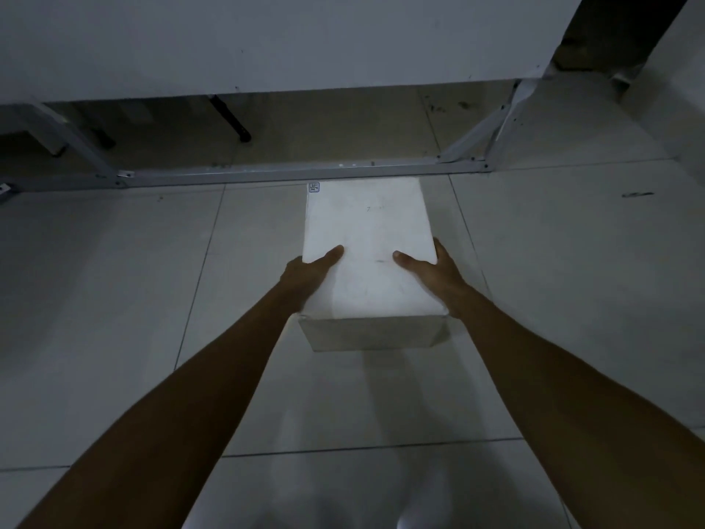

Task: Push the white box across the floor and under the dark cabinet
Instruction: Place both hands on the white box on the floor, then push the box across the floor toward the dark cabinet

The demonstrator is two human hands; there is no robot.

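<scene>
We are looking down at a white cardboard box (369, 257) sitting on the pale tiled floor (553, 269) in the centre of the frame, long axis running away from us. Its far end is lying just beside the grey metal base rail (305, 173) that is crossing the frame above centre; we cannot tell whether the two are touching. A small printed label (313, 187) is sitting at the box's far left corner, and a faint handwritten mark is showing on the lid (too faint to read).

The left hand (311, 271) is gripping the box's left edge near the closer end, thumb lying flat on the top face, fingers wrapping down the side and out of sight. The right hand (431, 271) is mirroring this on the right edge, thumb on top, fingers curling over the side. Both bare forearms are reaching in from the bottom corners of the frame.

Above the rail, a large flat panel (267, 40) is filling the upper part of the frame; it is reading grey here rather than dark (lighting is dim). Under it, the shadowed gap is showing angled metal struts (473, 135) at right, more struts at upper left and a black rod (229, 116) left of centre. The box is lying wholly outside that gap.
</scene>
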